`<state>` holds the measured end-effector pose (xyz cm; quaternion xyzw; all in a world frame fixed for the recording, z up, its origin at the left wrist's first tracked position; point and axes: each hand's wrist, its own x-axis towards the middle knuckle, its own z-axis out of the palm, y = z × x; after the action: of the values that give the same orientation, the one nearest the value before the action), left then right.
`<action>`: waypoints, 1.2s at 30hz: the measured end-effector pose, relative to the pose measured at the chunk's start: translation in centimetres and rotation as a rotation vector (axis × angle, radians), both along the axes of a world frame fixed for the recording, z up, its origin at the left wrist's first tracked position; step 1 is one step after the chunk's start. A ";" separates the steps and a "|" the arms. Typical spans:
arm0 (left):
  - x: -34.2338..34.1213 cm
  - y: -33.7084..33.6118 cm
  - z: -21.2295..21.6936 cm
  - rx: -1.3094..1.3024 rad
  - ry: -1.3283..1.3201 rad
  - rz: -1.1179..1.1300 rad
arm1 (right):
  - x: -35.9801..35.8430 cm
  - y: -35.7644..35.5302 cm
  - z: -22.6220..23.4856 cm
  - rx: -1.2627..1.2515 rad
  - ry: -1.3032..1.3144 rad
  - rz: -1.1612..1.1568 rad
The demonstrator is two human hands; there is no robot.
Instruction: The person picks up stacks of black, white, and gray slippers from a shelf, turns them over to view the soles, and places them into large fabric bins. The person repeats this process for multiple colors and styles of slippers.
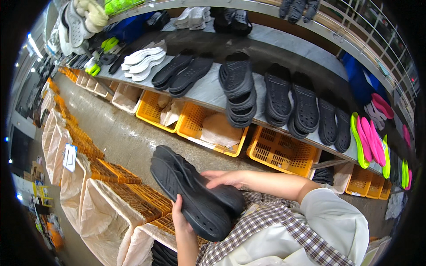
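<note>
Between both my hands is a small stack of black foam shoe soles (195,195), tilted in front of my checked apron. My left hand (181,217) grips the near left side, its thumb up along the edge and its other fingers mostly hidden beneath. From the right, my right hand (224,178) holds the opposite side, with fingers and thumb pressed against the soles. Across the aisle, more black soles lie on the long bench, including a tall stack (238,88) and a perforated pair (290,99).
Yellow crates (213,128) sit under the bench (204,91). Along my left runs a row of orange crates (133,195) with cream cloth liners (100,217). White soles (144,62) lie at the bench's left, pink and lime ones (370,139) at its right. A metal rail (346,26) runs above.
</note>
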<state>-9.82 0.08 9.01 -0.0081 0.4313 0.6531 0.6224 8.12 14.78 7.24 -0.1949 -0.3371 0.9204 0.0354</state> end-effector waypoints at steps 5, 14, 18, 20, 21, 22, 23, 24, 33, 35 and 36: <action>0.5 1.0 -0.2 0.253 -0.310 -0.058 | 1.0 0.7 1.4 0.186 -0.045 -0.070; 0.5 4.8 -0.3 0.056 -0.180 -0.197 | 3.0 -0.4 2.4 0.365 0.036 -0.221; 2.1 6.6 1.3 -0.035 -0.203 -0.264 | 4.1 0.6 1.3 0.311 0.014 -0.234; 4.0 7.1 2.0 0.047 0.147 -0.288 | 4.7 1.2 0.8 0.444 -0.082 -0.163; 4.6 7.4 2.3 0.077 0.174 -0.299 | 4.9 1.4 0.6 0.443 -0.167 -0.160; 4.9 7.6 2.7 0.048 0.179 -0.295 | 5.0 1.6 0.5 0.352 -0.090 -0.200; 5.3 7.9 3.0 0.062 0.173 -0.303 | 5.2 1.7 0.4 0.243 -0.040 -0.217; 5.5 8.1 3.2 0.055 0.174 -0.306 | 5.1 1.8 0.3 0.441 -0.109 -0.218; 6.8 8.3 4.4 0.083 0.316 -0.206 | 4.5 1.8 -0.6 0.301 -0.077 -0.397; 6.2 8.3 4.2 -0.032 0.289 -0.203 | 4.3 1.7 -0.2 0.273 0.022 -0.399; 5.6 8.5 3.9 -0.008 0.275 -0.177 | 3.7 1.8 0.0 0.335 -0.017 -0.346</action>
<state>-4.19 8.54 12.87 0.1170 0.5138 0.5889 0.6128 11.82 16.56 7.27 -0.2490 -0.4470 0.8302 0.2214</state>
